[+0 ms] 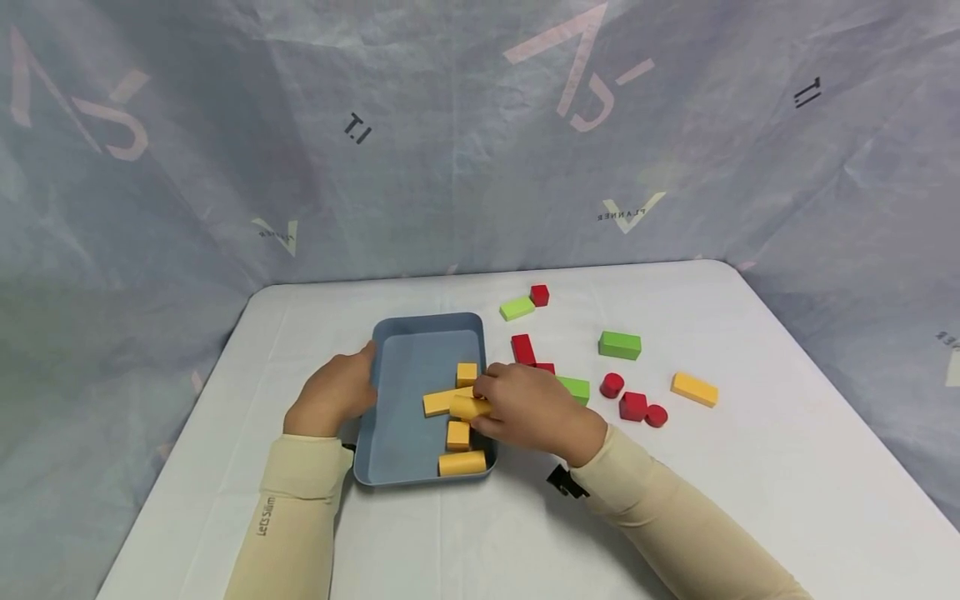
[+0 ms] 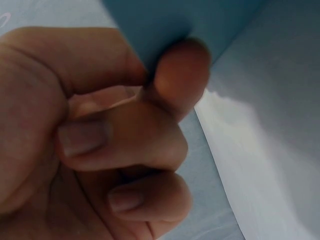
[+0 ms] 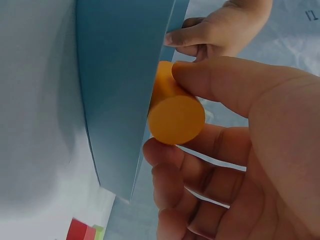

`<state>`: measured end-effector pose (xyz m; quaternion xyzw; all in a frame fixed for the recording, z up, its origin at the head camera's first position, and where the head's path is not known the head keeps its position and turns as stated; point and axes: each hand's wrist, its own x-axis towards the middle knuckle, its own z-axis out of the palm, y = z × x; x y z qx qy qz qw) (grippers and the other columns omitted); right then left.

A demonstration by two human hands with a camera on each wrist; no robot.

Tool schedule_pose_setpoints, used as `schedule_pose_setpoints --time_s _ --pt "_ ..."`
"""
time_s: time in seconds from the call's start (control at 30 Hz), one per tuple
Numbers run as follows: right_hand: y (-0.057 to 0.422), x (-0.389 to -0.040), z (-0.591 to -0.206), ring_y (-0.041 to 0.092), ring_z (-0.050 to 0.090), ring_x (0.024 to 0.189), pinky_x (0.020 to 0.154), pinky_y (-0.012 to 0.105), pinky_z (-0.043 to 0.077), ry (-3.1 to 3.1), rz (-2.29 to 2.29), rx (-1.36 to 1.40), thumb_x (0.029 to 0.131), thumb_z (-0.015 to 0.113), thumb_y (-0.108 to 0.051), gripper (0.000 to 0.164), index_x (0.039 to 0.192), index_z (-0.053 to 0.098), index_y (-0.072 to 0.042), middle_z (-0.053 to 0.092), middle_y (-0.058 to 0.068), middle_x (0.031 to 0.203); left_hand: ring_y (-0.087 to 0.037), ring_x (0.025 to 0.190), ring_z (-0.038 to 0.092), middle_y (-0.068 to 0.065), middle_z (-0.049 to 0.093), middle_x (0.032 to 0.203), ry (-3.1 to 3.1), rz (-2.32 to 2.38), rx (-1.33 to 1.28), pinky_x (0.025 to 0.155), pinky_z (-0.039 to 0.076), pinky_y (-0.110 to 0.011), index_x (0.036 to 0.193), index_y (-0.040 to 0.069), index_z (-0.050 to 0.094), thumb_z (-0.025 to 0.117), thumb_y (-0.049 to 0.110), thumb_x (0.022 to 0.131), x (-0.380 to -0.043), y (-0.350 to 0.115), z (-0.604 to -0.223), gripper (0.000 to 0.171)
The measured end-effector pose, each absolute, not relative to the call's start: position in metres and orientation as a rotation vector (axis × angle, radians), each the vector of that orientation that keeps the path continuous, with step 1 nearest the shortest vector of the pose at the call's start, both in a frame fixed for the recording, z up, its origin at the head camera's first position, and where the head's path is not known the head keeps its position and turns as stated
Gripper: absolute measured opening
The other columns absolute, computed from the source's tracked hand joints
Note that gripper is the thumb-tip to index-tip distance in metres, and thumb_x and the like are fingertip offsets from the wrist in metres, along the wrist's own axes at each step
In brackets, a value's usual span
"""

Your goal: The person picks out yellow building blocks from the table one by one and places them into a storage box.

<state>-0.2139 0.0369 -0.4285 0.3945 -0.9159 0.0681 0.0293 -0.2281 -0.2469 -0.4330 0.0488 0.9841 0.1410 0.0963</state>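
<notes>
A blue-grey tray [image 1: 408, 367] sits on the table, its left rim pinched between the thumb and index finger of my left hand [image 1: 335, 392]. The left wrist view shows the other fingers of that hand curled below the tray's wall [image 2: 165, 25]. Over the tray's right side, my right hand [image 1: 536, 410] holds a yellow cylinder [image 3: 176, 119] between thumb and fingers, right at the rim. Inside the tray lie a long yellow block [image 1: 438, 404], a yellow cube [image 1: 467, 373], another yellow block [image 1: 458, 435] and a second yellow cylinder [image 1: 462, 463].
Right of the tray are a green block [image 1: 619, 345], a yellow block [image 1: 694, 389], a red cube [image 1: 633, 406] and red cylinders [image 1: 612, 384]. Partly behind my right hand lie a red block [image 1: 523, 350] and a green block [image 1: 574, 388]. Farther back is a light green block [image 1: 517, 308].
</notes>
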Motion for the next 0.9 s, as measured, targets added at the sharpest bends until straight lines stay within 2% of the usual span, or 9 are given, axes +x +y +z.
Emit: schedule_pose_setpoints --time_s 0.17,0.37,0.9 --pt "0.041 -0.215 -0.427 0.004 0.046 0.063 0.053 0.023 0.045 -2.859 0.225 1.196 0.079 0.071 -0.044 0.032 0.099 0.067 -0.019 0.051 -0.008 0.079 -0.022 0.076 0.056 -0.024 0.062 0.109 2.923 0.41 0.167 0.07 0.048 -0.045 0.145 -0.004 0.022 0.056 0.002 0.082 -0.228 -0.246 -0.433 0.071" --pt "0.049 -0.219 -0.424 0.003 0.047 0.07 0.058 0.025 0.048 -2.873 0.212 1.145 0.08 0.07 -0.041 0.033 0.106 0.067 -0.02 0.056 -0.008 0.087 -0.021 0.075 0.055 -0.023 0.062 0.109 2.922 0.414 0.169 0.068 0.048 -0.043 0.145 -0.003 0.023 0.056 0.002 0.082 -0.228 -0.247 -0.433 0.071" --pt "0.071 -0.227 -0.421 0.003 0.048 0.072 0.063 0.027 0.049 -2.898 0.227 1.063 0.081 0.069 -0.041 0.032 0.104 0.068 -0.019 0.06 -0.007 0.091 -0.022 0.077 0.056 -0.025 0.06 0.114 2.916 0.406 0.16 0.069 0.048 -0.044 0.145 -0.003 0.022 0.055 0.002 0.082 -0.228 -0.247 -0.433 0.071"
